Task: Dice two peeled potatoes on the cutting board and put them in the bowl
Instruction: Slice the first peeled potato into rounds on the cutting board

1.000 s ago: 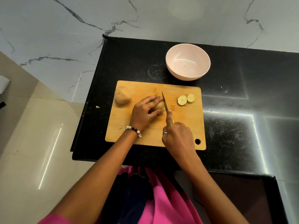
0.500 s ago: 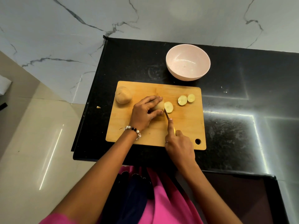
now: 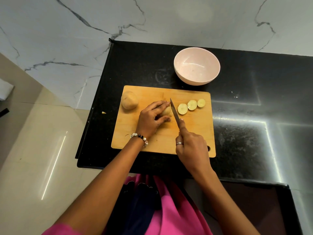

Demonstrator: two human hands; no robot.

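Lifting back up since the last cut, the knife (image 3: 174,111) in the right hand (image 3: 192,148) now stands at the potato (image 3: 166,111) gripped by the left hand (image 3: 152,118) mid-board. Three slices (image 3: 182,108) lie right of it, one newly fallen; the whole potato (image 3: 129,102) waits far left on the cutting board (image 3: 194,131), and the bowl (image 3: 196,66) holds nothing, so dicing has barely begun.

Black counter (image 3: 254,141); small yellow scrap (image 3: 103,112) near its left edge; marble wall (image 3: 67,39).

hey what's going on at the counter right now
A person is slicing a potato on the wooden cutting board. The left hand grips the half-cut potato; the right hand holds a steel knife against it. Three round slices lie beside the blade, a whole potato waits, and the pale pink bowl holds nothing.
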